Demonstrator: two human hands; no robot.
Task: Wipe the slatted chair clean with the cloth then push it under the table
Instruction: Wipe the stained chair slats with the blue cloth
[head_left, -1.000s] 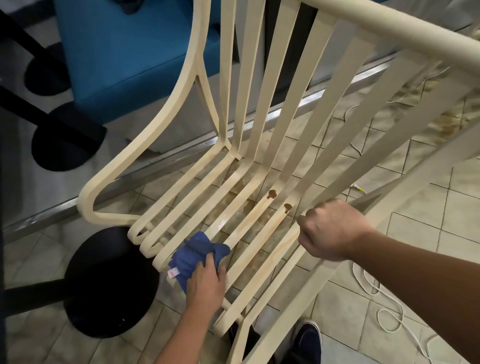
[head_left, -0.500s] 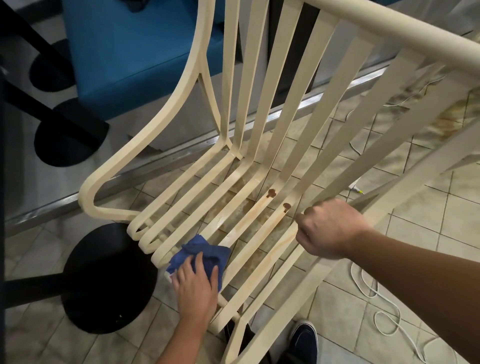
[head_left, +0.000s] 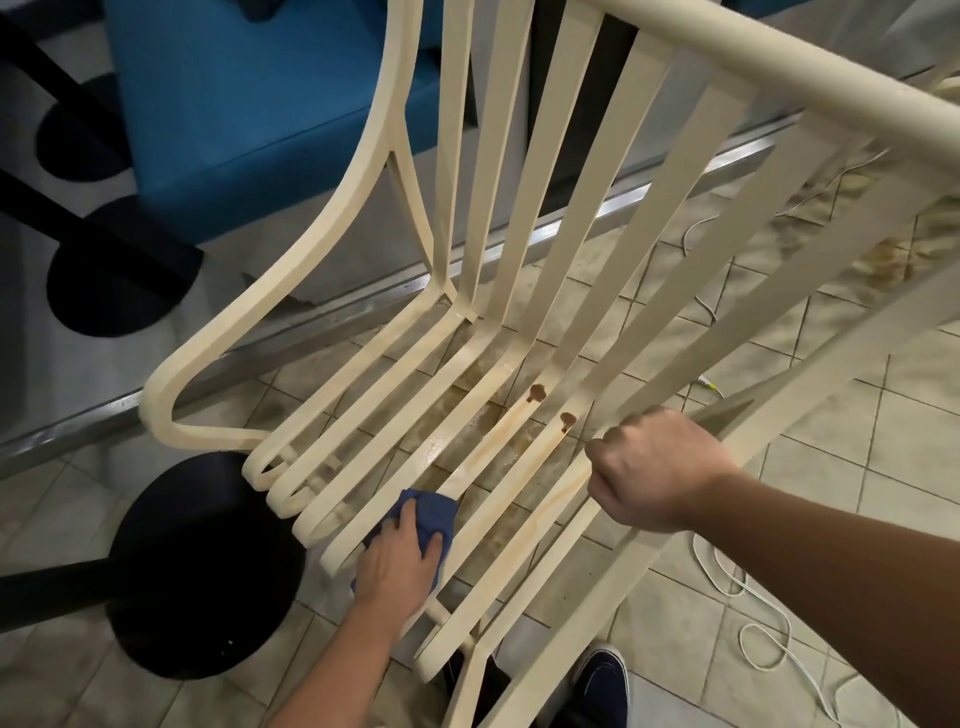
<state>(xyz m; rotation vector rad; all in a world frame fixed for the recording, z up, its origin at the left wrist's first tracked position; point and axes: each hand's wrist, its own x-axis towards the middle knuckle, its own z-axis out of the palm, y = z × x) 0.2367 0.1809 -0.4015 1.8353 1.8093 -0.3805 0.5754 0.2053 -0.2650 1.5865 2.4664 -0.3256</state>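
Note:
A cream slatted chair (head_left: 550, 291) fills the view, its seat slats running toward me. Two brown blobs (head_left: 536, 393) with rusty smears sit on the middle seat slats. My left hand (head_left: 400, 561) presses a blue cloth (head_left: 434, 514) flat onto the front ends of the seat slats, fingers spread over it. My right hand (head_left: 654, 467) grips the chair's right side rail, fingers curled round it. The cloth lies a little short of the brown blobs.
A black round table base (head_left: 171, 571) stands at the left of the chair's front. A blue upholstered seat (head_left: 249, 104) and more black bases are behind. A white cable (head_left: 753, 623) loops on the tiled floor at right. My shoe (head_left: 602, 680) is below.
My left hand has flattened over the cloth, which was bunched a second ago, and slid it slightly along the slat fronts. My right hand keeps its grip on the rail.

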